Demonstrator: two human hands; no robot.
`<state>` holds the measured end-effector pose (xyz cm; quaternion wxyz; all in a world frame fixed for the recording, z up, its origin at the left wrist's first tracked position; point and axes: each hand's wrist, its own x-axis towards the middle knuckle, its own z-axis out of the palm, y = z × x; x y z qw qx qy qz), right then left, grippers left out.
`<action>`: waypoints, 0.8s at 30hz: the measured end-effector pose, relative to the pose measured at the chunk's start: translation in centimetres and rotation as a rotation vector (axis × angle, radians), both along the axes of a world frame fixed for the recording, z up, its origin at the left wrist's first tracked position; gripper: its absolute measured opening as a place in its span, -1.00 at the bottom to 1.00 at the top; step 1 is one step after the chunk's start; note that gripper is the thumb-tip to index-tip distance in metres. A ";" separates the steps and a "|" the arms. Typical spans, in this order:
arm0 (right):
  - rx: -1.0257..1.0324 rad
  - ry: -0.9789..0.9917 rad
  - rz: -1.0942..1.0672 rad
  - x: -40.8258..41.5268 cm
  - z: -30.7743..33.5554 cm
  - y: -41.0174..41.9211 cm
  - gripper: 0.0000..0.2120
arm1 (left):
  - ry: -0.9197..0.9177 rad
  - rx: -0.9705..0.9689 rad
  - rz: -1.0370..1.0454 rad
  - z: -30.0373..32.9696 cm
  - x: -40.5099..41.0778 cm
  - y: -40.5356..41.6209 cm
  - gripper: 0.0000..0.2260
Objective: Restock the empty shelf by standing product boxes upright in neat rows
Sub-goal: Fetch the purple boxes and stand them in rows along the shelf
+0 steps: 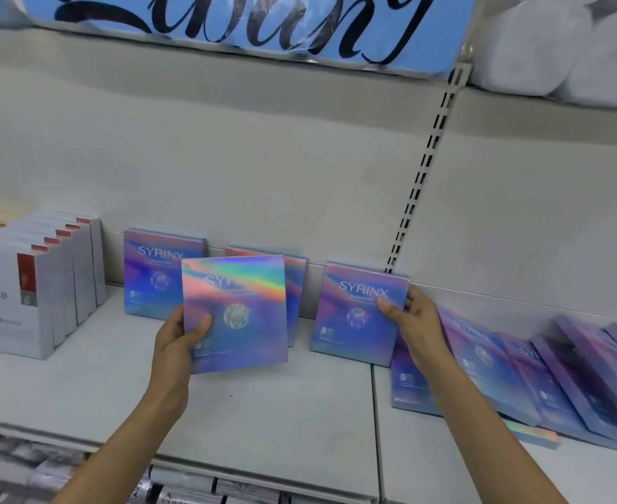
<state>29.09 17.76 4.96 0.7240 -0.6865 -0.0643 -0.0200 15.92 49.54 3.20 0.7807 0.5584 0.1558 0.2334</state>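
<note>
Above shelf point(263, 412), left hand point(176, 340) grips box point(237, 321), right hand point(416, 318) pinches another box point(350, 321)

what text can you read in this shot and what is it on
"SYRINX" on the box in the right hand.
"SYRINX" on the back-left box leaning on the wall.
"SY..." on the box in the left hand; glare hides the rest.
"SYRIN..." partly visible on the tilted boxes at right.
Large script on the blue sign: cropped, unreadable.
White boxes: print too blurred.
</note>
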 end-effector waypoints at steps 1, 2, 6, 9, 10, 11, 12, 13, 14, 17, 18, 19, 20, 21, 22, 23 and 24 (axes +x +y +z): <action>-0.009 -0.002 -0.004 -0.1 0.1 0.1 -0.69 | 0.002 0.001 -0.008 0.0 0.0 -0.1 -0.70; -0.015 -0.003 -0.011 -0.1 0.1 0.2 -0.69 | 0.004 0.001 -0.017 0.0 0.0 -0.2 -0.70; -0.037 0.022 -0.073 -0.4 0.0 0.6 -0.74 | 0.014 -0.008 -0.054 -0.1 0.0 -0.6 -0.70; -0.067 0.047 -0.101 -0.5 -0.1 0.8 -0.81 | 0.027 -0.018 -0.088 -0.1 0.0 -1.0 -0.71; -0.083 0.044 -0.105 -0.5 -0.1 0.9 -0.84 | 0.034 -0.022 -0.097 -0.1 0.0 -1.1 -0.73; -0.097 0.041 -0.108 -0.5 0.0 0.9 -0.86 | 0.039 -0.025 -0.105 -0.1 0.0 -1.2 -0.74; -0.103 0.039 -0.110 -0.5 0.0 1.0 -0.87 | 0.044 -0.026 -0.112 -0.2 0.0 -1.2 -0.75; -0.110 0.037 -0.110 -0.5 0.1 1.1 -0.87 | 0.050 -0.027 -0.121 -0.2 0.0 -1.2 -0.75; -0.121 0.038 -0.113 -0.5 0.1 1.1 -0.86 | 0.057 -0.029 -0.129 -0.2 -0.1 -1.3 -0.74; -0.172 0.050 -0.135 -0.8 0.2 1.2 -0.80 | 0.069 -0.025 -0.144 -0.3 -0.2 -1.3 -0.77; -0.196 0.050 -0.143 -0.9 0.3 1.1 -0.79 | 0.075 -0.022 -0.147 -0.4 -0.3 -1.3 -0.79; -0.226 0.046 -0.148 -1.1 0.3 1.1 -0.78 | 0.080 -0.016 -0.149 -0.4 -0.3 -1.2 -0.80; -0.261 0.037 -0.160 -1.3 0.4 0.9 -0.76 | 0.085 -0.010 -0.150 -0.5 -0.2 -1.1 -0.81; -0.300 0.021 -0.175 -1.6 0.6 0.7 -0.73 | 0.089 -0.005 -0.153 -0.6 -0.2 -1.2 -0.82; -0.340 0.005 -0.197 -2.1 0.7 0.4 -0.69 | 0.094 -0.002 -0.157 -0.6 -0.1 -1.3 -0.84; -0.376 -0.009 -0.222 -2.8 1.0 -0.1 -0.64 | 0.096 0.000 -0.165 -0.6 -0.1 -1.5 -0.87; -0.422 -0.032 -0.251 -3.6 1.3 -0.8 -0.60 | 0.095 -0.004 -0.182 -0.6 -0.1 -1.9 -0.89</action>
